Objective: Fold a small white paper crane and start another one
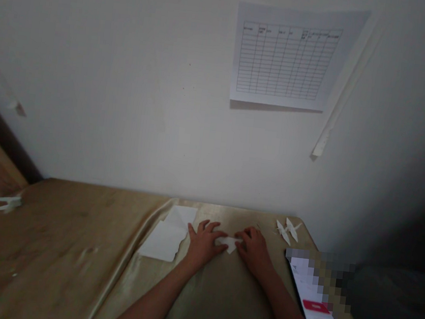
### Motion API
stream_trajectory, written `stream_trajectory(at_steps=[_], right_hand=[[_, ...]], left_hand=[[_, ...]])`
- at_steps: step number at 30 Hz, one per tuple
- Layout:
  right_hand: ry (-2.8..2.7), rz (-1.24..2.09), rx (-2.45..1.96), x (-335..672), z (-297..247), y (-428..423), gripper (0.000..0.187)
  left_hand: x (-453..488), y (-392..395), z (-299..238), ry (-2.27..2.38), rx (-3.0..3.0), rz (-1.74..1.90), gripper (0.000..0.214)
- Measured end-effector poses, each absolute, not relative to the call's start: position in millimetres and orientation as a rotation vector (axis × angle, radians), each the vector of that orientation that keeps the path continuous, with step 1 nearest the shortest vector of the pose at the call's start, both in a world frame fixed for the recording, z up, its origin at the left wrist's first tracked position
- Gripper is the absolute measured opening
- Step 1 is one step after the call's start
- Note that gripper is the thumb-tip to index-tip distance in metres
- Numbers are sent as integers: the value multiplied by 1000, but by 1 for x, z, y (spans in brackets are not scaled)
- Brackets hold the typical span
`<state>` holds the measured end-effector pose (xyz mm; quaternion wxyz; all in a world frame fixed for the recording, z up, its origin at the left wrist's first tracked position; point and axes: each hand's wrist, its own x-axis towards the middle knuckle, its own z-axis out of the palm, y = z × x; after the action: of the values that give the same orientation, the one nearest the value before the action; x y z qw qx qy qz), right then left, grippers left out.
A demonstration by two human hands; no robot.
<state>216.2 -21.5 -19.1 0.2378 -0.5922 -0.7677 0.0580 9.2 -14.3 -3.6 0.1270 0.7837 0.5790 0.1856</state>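
Observation:
A small piece of folded white paper (231,244) lies low over the cloth-covered table between my two hands. My left hand (205,240) pinches its left side with thumb and index finger, the other fingers spread toward the wall. On the right side, the thumb and fingers of my right hand (255,247) close on the paper's other edge. The fingertips hide both ends of it, and a pointed part shows toward me. Just left of my left hand are flat white paper sheets (165,238), overlapping each other, one with an uneven edge.
Two folded paper cranes (287,231) rest at the table's back right corner. A lit phone (315,299) lies right of my right forearm. More folded paper (7,202) is at the far left of the gold tablecloth (73,236). A printed table sheet (285,60) hangs on the wall.

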Motion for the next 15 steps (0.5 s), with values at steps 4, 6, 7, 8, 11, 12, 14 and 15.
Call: stream_trajectory(at_steps=[4, 6, 7, 8, 11, 12, 14, 15], right_hand=[[-2071, 193, -1615, 215, -22, -20, 29], [-2057, 186, -1611, 216, -23, -19, 28], [-2058, 189, -1612, 217, -23, -19, 27], [-2063, 198, -1617, 217, -24, -19, 26], [-2068, 211, -1623, 217, -24, -19, 26], [-2059, 201, -1623, 217, -24, -19, 27], [-2048, 185, -1627, 216, -23, -18, 29], [-2049, 183, -1629, 216, -23, -18, 29]], left_hand=[[4, -9, 2, 1801, 2246, 584, 28], [3, -6, 3, 1856, 2234, 611, 35], [2, -5, 4, 1881, 2230, 621, 39], [2, -4, 4, 1902, 2229, 626, 42], [1, -3, 4, 1926, 2229, 629, 41], [1, -3, 4, 1915, 2231, 626, 39], [0, -4, 4, 1866, 2245, 615, 32], [0, -4, 5, 1838, 2253, 608, 29]])
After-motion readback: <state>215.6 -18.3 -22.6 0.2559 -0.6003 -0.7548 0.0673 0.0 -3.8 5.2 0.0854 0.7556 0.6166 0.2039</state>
